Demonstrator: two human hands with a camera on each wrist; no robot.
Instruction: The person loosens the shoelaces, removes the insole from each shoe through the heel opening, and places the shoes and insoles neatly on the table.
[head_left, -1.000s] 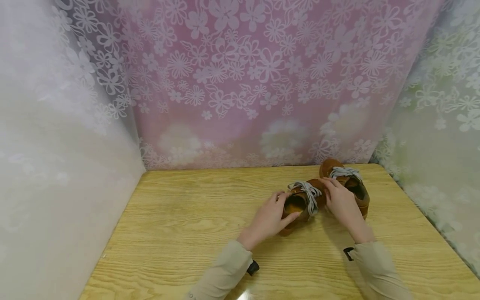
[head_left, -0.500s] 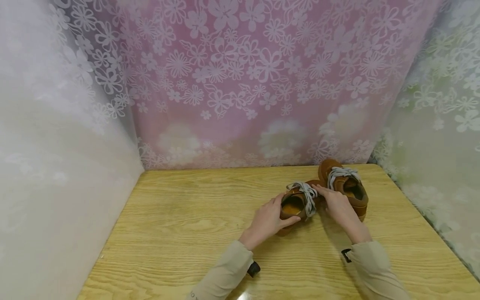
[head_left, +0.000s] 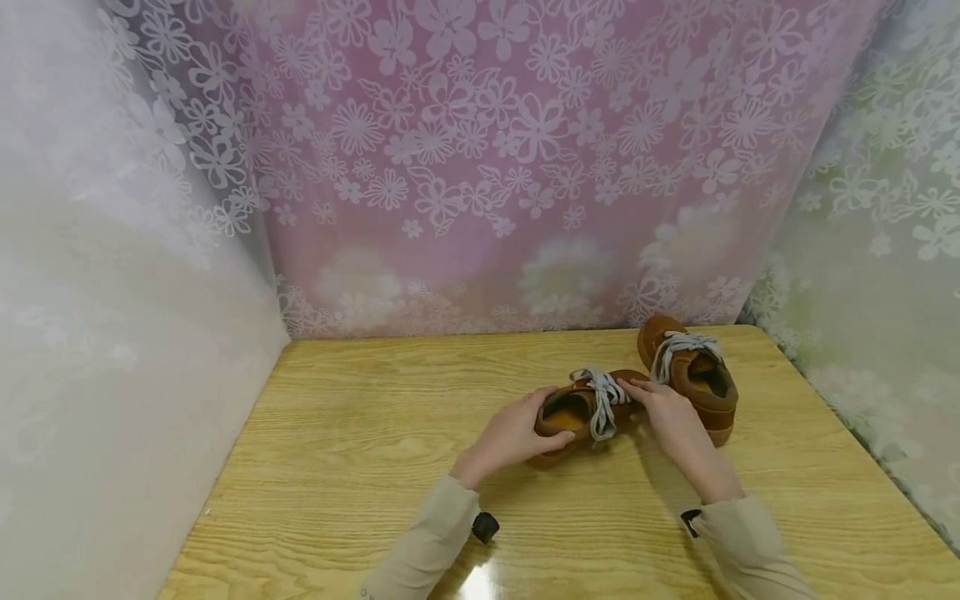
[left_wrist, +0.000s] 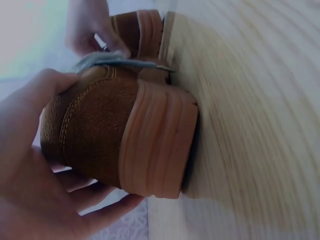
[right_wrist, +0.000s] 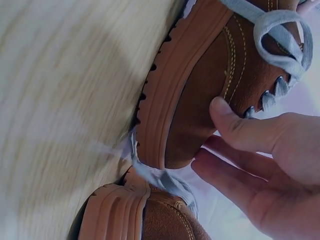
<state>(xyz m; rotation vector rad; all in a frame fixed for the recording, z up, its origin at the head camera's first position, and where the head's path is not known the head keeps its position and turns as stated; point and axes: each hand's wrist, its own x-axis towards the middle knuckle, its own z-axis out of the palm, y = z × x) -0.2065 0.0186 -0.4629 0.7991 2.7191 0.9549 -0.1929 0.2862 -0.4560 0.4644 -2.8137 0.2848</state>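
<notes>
The left grip (head_left: 510, 433) wraps the heel of the near shoe (head_left: 585, 423), thumb at its collar; the right grip (head_left: 675, 425) pinches its toe, so the shoe spans between both. Just beyond the right grip sits the far shoe (head_left: 686, 362), toe close to the table's (head_left: 360, 433) back edge. Tabletop stretches widely left of the left grip, more narrowly right of the right grip.
</notes>
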